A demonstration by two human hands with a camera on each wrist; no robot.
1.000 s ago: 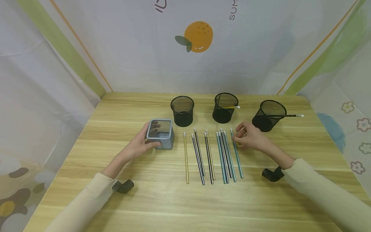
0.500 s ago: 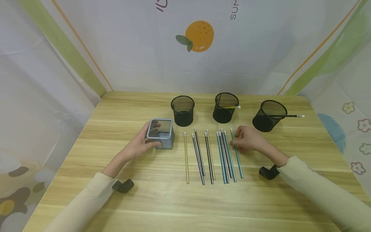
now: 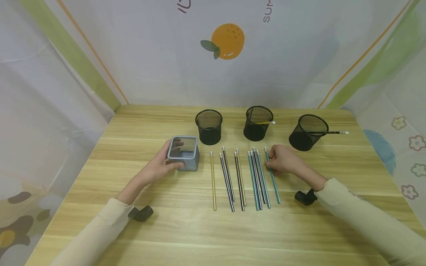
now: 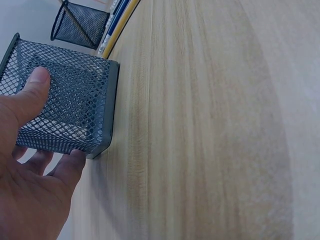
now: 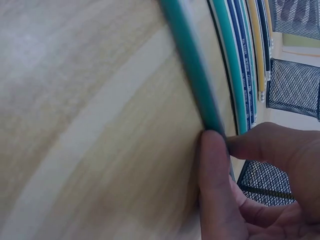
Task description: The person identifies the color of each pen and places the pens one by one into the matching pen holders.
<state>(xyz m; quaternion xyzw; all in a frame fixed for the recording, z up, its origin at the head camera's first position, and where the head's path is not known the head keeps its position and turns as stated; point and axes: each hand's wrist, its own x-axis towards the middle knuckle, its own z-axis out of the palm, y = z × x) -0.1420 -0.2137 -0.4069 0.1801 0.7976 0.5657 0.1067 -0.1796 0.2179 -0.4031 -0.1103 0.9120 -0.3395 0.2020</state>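
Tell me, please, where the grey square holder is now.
In the head view, the grey square holder is left of centre, in the left hand, with the leftmost pencil just to its right.

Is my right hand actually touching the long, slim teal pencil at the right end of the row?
Touching. The right wrist view shows it plainly: the right hand pinches the teal pencil from both sides, with no gap visible.

both long sleeves (image 3: 366, 218) are pale cream, and a black, bent device (image 3: 142, 214) sits by each cuff (image 3: 119, 210).
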